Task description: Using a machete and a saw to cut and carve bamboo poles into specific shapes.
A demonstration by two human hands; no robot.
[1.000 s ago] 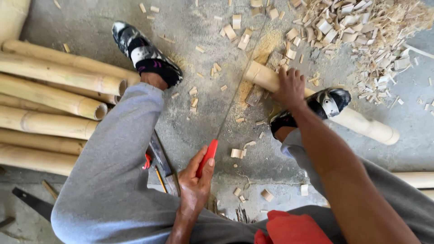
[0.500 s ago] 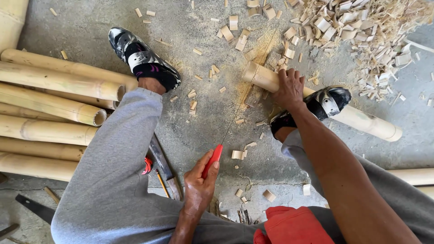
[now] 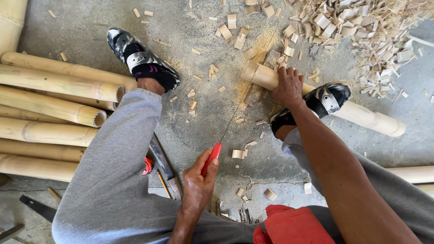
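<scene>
My left hand [image 3: 199,185] is shut on the red handle of a thin-bladed saw [image 3: 211,157]. Its blade [image 3: 239,108], seen edge-on, runs up and right toward the cut end of a bamboo pole [image 3: 366,117] lying on the concrete floor. My right hand [image 3: 288,86] grips that pole near its left end. My right shoe [image 3: 321,101] presses on the pole just beside the hand. My left shoe [image 3: 140,61] rests on the floor to the left.
A stack of long bamboo poles [image 3: 54,104] lies at the left. Bamboo chips and shavings [image 3: 361,27] pile up at the top right. A flat blade [image 3: 162,162] and a pencil [image 3: 163,183] lie under my left leg; a red cloth [image 3: 294,223] sits at the bottom.
My left hand has turned the saw slightly, so its thin blade now shows, pointing at the pole's end. My right hand and foot stay on the pole.
</scene>
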